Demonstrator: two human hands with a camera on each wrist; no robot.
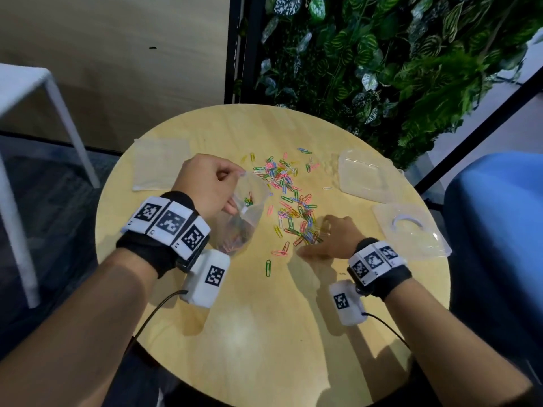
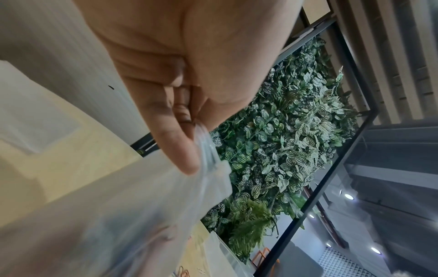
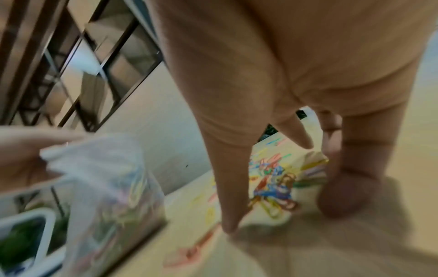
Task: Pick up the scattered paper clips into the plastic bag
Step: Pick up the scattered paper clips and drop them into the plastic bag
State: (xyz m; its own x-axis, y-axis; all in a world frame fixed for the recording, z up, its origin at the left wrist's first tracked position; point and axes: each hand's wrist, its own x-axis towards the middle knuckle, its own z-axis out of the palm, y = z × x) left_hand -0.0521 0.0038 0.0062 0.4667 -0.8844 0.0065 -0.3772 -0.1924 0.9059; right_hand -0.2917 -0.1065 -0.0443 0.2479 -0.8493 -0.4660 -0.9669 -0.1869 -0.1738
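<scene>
Colourful paper clips [image 1: 291, 198] lie scattered across the middle of a round wooden table [image 1: 264, 333]. My left hand [image 1: 232, 186] pinches the rim of a clear plastic bag [image 1: 245, 218] and holds its mouth up; several clips sit in the bottom. In the left wrist view the left hand [image 2: 196, 131] grips the bag [image 2: 142, 215] by its zip edge. My right hand [image 1: 317, 242] rests with spread fingers on the table at the near end of the clip pile. The right wrist view shows the right hand [image 3: 282, 206], thumb and fingertips on the tabletop around blurred clips [image 3: 272, 187].
A single green clip [image 1: 268, 268] and a pink clip [image 1: 279, 253] lie nearest me. A flat clear sheet [image 1: 161, 164] lies back left; a clear plastic box [image 1: 361, 174] and its lid [image 1: 411, 230] sit right. A blue chair [image 1: 499, 230] and a plant wall [image 1: 382, 54] border the table.
</scene>
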